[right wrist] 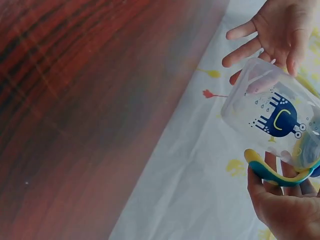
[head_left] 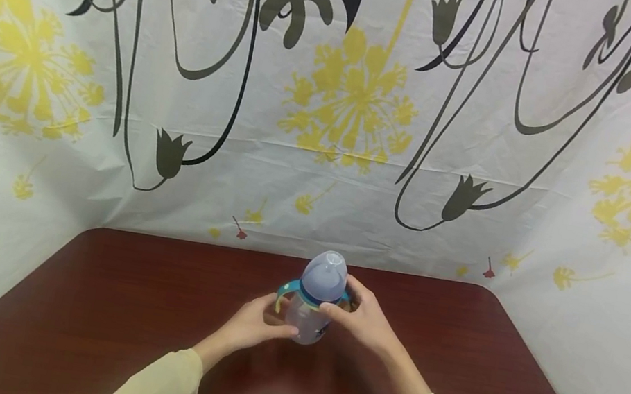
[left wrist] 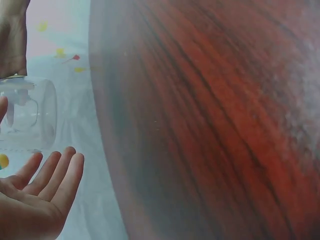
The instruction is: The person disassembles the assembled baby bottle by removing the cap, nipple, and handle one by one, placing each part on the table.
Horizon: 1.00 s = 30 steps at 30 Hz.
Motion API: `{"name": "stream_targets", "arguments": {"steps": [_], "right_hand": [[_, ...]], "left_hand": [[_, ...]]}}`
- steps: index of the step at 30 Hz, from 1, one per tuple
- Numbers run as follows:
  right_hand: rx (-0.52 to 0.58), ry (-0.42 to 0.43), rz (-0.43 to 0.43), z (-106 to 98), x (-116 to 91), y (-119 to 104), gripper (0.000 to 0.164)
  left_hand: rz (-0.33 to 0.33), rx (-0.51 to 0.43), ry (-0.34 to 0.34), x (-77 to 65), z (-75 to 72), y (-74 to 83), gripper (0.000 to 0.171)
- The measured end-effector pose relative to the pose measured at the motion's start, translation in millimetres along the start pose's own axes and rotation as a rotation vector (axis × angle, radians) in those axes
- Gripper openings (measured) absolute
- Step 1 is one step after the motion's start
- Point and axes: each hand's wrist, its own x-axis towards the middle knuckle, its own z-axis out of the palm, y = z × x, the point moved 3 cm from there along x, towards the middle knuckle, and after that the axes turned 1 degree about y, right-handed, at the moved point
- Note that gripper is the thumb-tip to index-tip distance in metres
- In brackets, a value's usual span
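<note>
A clear baby bottle (head_left: 308,319) with a translucent bluish domed cap (head_left: 325,275) is held tilted above the table. Blue-and-yellow handles (right wrist: 280,176) stick out at its sides, and a dark blue cartoon animal (right wrist: 281,120) is printed on its wall. My right hand (head_left: 366,320) grips the bottle near the collar, fingers curled by one handle (head_left: 347,297). My left hand (head_left: 255,324) is at the other side by the lower body, its thumb touching the bottle. In the left wrist view, the left hand's fingers (left wrist: 65,175) stretch out straight, spread beside the bottle.
The dark reddish-brown table (head_left: 146,294) lies beneath both hands, its far edge behind the bottle. A white cloth (head_left: 267,181) printed with yellow flowers and dark stems hangs behind it and along both sides.
</note>
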Motion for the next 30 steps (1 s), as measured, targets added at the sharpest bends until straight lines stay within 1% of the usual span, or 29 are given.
{"name": "stream_targets", "arguments": {"steps": [5,7,9,12,15,19,24,26,30], "right_hand": [[0.056,0.000,-0.056,-1,-5,-6,0.050],[0.086,-0.002,-0.074,-1,-6,-4,0.050],[0.114,-0.007,-0.082,-1,-7,-1,0.049],[0.165,-0.016,-0.076,-1,-8,4,0.050],[0.200,-0.019,-0.070,0,-11,5,0.051],[0.209,-0.022,-0.049,0,-15,4,0.053],[0.200,-0.022,-0.064,-2,-18,3,0.054],[0.184,-0.013,-0.078,-4,-19,3,0.054],[0.122,0.024,-0.057,-7,-21,2,0.056]], "left_hand": [[0.057,0.016,-0.016,-9.2,-3.3,11.5,0.069],[0.079,0.017,-0.022,-12.0,-4.4,16.0,0.071],[0.100,-0.001,-0.033,-14.0,-5.1,19.6,0.073],[0.106,-0.046,-0.054,-17.0,-5.7,22.3,0.076],[0.100,-0.080,-0.064,-20.5,-6.5,24.0,0.076],[0.111,-0.074,-0.036,-25.6,-7.9,24.9,0.072],[0.135,-0.082,0.016,-31.4,-11.8,25.6,0.062],[0.143,-0.088,0.033,-32.9,-14.0,26.1,0.060],[0.159,-0.084,0.064,-35.1,-18.0,26.4,0.059]]}}
